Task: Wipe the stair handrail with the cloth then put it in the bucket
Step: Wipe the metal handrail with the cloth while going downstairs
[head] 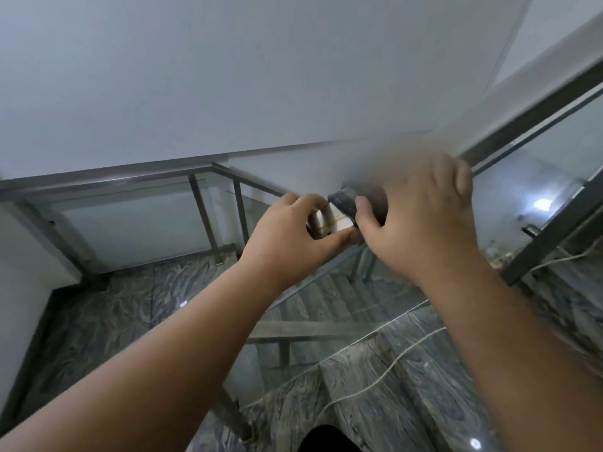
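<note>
The steel handrail (538, 109) slopes down from the upper right to a shiny curved bend (321, 223) at mid-frame. A dark grey cloth (346, 203) is wrapped over the rail just above that bend. My right hand (421, 216) lies over the rail, closed on the cloth, thumb pressing its lower edge. My left hand (293, 236) curls around the bend, index fingertip touching the cloth's corner, thumb underneath. No bucket is in view.
Glass panels (130, 223) in steel posts line a landing rail (114, 181) at left. Grey marble steps (375, 386) descend below me, with a thin white cord (391, 367) trailing across them. A white wall fills the upper frame.
</note>
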